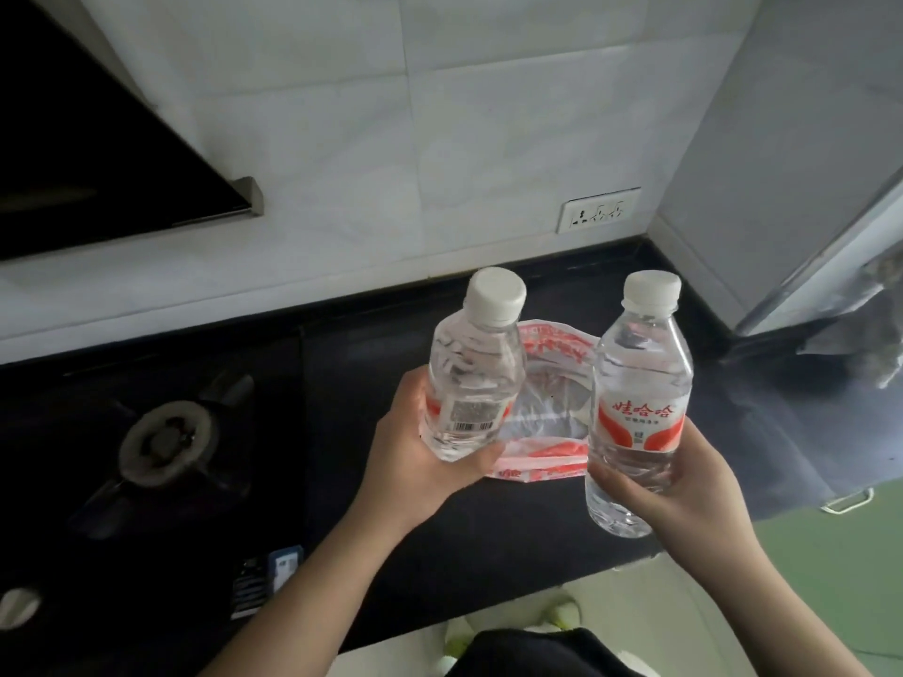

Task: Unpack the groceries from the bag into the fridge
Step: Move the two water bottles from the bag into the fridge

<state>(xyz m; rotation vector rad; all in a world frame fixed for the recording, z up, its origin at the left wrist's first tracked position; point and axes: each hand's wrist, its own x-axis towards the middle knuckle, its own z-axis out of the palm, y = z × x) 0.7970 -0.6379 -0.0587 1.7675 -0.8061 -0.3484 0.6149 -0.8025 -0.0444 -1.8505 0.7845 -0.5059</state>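
My left hand grips a clear water bottle with a white cap, its barcode facing me, tilted slightly right. Another clear water bottle, with a red and white label, is held upright from below by my right hand. Both bottles hover above a white and red plastic bag that lies open on the black counter between my hands. The fridge stands at the right, its grey side toward me; its inside is not visible.
A gas burner sits on the black hob at the left, with a knob near the front edge. A black range hood hangs upper left. A wall socket is on the tiled wall. Green floor shows lower right.
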